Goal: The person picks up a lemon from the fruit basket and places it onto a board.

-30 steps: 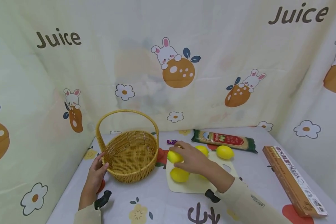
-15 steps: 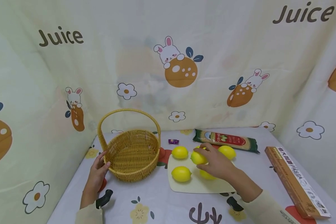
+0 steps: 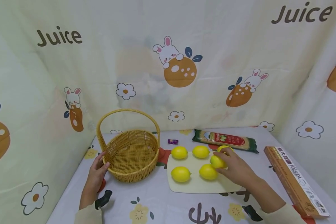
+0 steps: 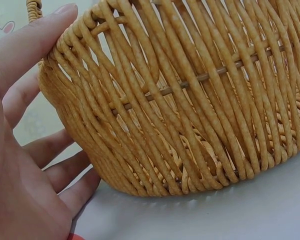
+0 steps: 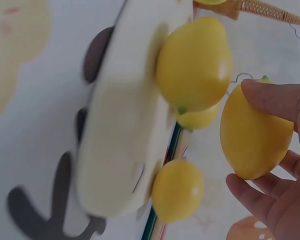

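Observation:
In the head view, my left hand (image 3: 96, 171) holds the left side of a wicker basket (image 3: 126, 178), which has a tall arched handle and shows bare weave inside. In the left wrist view the thumb lies on the rim, the other fingers against the outer side. My right hand (image 3: 236, 166) pinches a yellow lemon (image 3: 217, 161) between thumb and fingertips; the right wrist view shows this lemon (image 5: 255, 135) apart from the board. Several more lemons (image 3: 181, 174) lie on and by the cream cutting board (image 3: 190, 186), one partly hidden behind my right hand.
Behind the board lies a green-ended pasta packet (image 3: 226, 139). A long orange-brown pasta box (image 3: 295, 182) is at the right. A small purple wrapped piece (image 3: 172, 142) lies between basket and packet. A patterned curtain (image 3: 145, 62) stands behind the table.
My right hand has moved right across the board, from the left back lemon to the middle one, and now holds a lemon at the right. The left hand stays at the basket.

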### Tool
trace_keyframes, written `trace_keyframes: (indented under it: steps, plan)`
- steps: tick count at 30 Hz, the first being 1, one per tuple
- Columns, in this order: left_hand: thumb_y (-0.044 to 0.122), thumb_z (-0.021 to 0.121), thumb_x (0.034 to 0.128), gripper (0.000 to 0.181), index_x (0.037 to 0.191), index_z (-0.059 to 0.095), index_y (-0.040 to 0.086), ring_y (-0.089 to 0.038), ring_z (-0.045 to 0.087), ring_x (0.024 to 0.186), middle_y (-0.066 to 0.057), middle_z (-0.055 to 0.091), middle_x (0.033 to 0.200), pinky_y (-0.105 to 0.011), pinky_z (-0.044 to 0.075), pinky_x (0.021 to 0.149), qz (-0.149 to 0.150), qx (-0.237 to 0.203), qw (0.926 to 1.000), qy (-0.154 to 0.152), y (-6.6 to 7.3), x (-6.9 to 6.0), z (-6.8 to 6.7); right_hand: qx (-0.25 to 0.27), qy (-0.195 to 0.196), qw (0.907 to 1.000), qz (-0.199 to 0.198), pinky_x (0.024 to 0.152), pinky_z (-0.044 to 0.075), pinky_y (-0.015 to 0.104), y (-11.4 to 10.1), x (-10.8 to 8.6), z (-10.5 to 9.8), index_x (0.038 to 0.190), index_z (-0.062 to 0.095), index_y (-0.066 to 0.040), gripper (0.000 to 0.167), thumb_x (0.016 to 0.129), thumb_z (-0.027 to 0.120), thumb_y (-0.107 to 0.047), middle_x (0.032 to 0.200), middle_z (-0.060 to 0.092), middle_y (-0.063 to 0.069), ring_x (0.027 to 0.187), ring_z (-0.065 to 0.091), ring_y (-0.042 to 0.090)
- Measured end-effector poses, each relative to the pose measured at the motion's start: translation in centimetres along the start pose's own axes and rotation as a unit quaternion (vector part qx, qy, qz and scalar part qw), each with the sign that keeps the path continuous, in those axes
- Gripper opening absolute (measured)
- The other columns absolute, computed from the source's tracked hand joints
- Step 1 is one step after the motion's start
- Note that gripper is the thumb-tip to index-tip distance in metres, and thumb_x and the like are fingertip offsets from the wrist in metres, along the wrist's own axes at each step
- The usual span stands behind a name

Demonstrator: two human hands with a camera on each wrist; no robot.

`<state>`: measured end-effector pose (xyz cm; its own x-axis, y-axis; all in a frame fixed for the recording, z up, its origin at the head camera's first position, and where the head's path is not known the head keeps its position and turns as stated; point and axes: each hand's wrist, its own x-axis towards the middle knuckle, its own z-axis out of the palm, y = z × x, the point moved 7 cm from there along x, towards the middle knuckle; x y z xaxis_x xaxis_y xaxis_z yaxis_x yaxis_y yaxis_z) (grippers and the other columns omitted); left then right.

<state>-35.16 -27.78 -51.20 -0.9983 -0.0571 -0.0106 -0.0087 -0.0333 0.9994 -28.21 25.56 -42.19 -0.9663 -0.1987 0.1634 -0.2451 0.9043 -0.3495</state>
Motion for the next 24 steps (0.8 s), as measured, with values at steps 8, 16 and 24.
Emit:
trace_keyframes:
  steps: [8, 16, 24]
  plan:
    - [0.022, 0.063, 0.0964, 0.065, 0.152, 0.029, 0.022, -0.028, 0.021, 0.143, -0.011, 0.017, 0.16, -0.046, 0.019, 0.115, -0.003, -0.003, 1.0, 0.004, -0.2, 0.1, -0.1, -0.003, -0.026, 0.9991, 0.035, 0.09, 0.047, 0.058, 2.1, -1.5, 0.4, 0.137, 0.055, -0.015, 0.062, 0.082, 0.08, -0.026, 0.131, 0.043, 0.016, 0.109, 0.05, 0.036]
    - [0.019, 0.061, 0.0972, 0.064, 0.152, 0.029, 0.024, -0.028, 0.02, 0.144, -0.012, 0.016, 0.159, -0.046, 0.017, 0.115, 0.002, -0.009, 1.0, -0.002, -0.1, 0.1, 0.0, 0.005, -0.046, 0.9972, 0.059, 0.085, 0.05, 0.054, 4.2, -2.9, 0.8, 0.136, 0.056, -0.012, 0.061, 0.081, 0.08, -0.024, 0.128, 0.044, 0.016, 0.1, 0.052, 0.032]
    - [0.02, 0.061, 0.097, 0.064, 0.152, 0.029, 0.024, -0.027, 0.021, 0.143, -0.011, 0.017, 0.159, -0.045, 0.018, 0.115, -0.002, -0.011, 0.9999, 0.0, -0.2, 0.1, 0.0, 0.018, -0.073, 0.9938, 0.083, 0.077, 0.054, 0.044, 6.0, -3.7, 2.1, 0.135, 0.056, -0.011, 0.061, 0.081, 0.08, -0.024, 0.127, 0.044, 0.017, 0.094, 0.051, 0.028]
